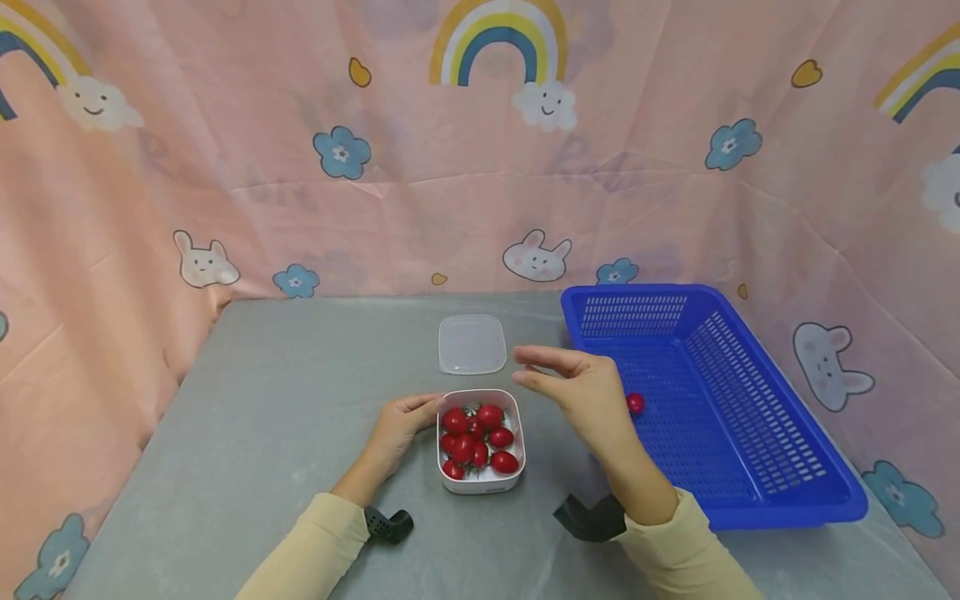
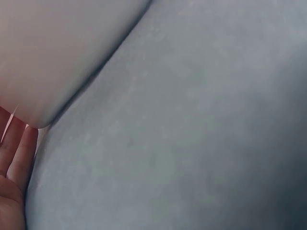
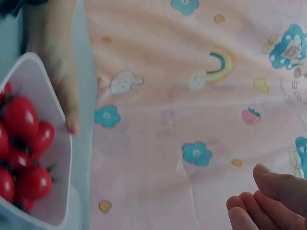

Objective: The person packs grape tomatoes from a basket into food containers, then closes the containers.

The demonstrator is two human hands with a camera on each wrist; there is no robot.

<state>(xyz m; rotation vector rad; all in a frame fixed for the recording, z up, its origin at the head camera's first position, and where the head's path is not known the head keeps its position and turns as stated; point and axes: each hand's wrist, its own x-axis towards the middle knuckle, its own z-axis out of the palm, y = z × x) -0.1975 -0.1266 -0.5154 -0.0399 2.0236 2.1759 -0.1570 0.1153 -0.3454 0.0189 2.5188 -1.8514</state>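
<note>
A small white square container (image 1: pixel 482 486) holds several red cherry tomatoes (image 1: pixel 462 448), some with green stems. At its left side is my left hand (image 1: pixel 397 429), fingers extended against the wall near the far left corner. In the left wrist view, the straight fingers (image 2: pixel 17 148) lie along the pale outer wall. My right hand (image 1: pixel 585 392) is raised between the container and the blue basket (image 1: pixel 813 500), thumb and forefinger apart with nothing between them. The right wrist view shows the tomatoes (image 3: pixel 20 116) at the left and loosely bent right fingers (image 3: pixel 249 208) in the lower corner.
A clear square lid (image 1: pixel 472 344) lies flat on the grey table (image 1: pixel 300 375) behind the container. In the basket at the right, a single cherry tomato (image 1: pixel 635 403) shows beside the right wrist. A pink patterned curtain (image 1: pixel 420 200) hangs along the back and sides.
</note>
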